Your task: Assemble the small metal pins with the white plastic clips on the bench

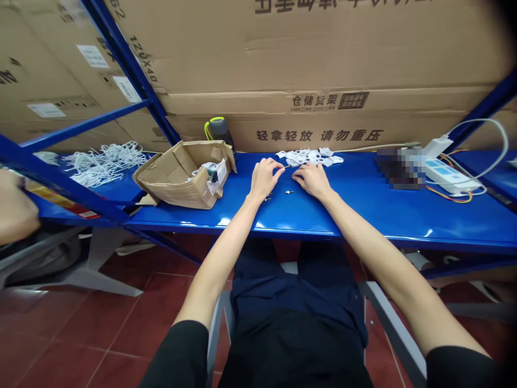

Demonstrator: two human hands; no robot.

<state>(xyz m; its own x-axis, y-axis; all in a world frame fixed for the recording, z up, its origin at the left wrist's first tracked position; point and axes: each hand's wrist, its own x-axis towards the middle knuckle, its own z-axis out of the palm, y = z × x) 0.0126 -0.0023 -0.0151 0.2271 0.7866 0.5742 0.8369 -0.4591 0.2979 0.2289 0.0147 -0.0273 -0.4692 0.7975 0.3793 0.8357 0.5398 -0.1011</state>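
My left hand (265, 179) is over the blue shelf top, thumb and forefinger pinched on a small thin brass-coloured pin (287, 167). Close by on the right, my right hand (313, 179) has its fingers curled together, low over the surface; whatever is between its fingertips is too small to make out. Just beyond both hands lies a loose pile of small white plastic pieces (309, 157). Nearer to me, between the forearms, a tiny metal-and-white part (289, 192) rests on the blue surface. Another small part (267, 199) shows beside my left wrist.
An open cardboard box (177, 188) with mixed items stands left of my hands, a dark speaker-like cylinder (220, 128) behind it. White cords (107, 161) are heaped farther left. At right are a power strip (454, 175) with cables and a blurred-out object (399, 168). Another person's arm (16, 207) shows at far left.
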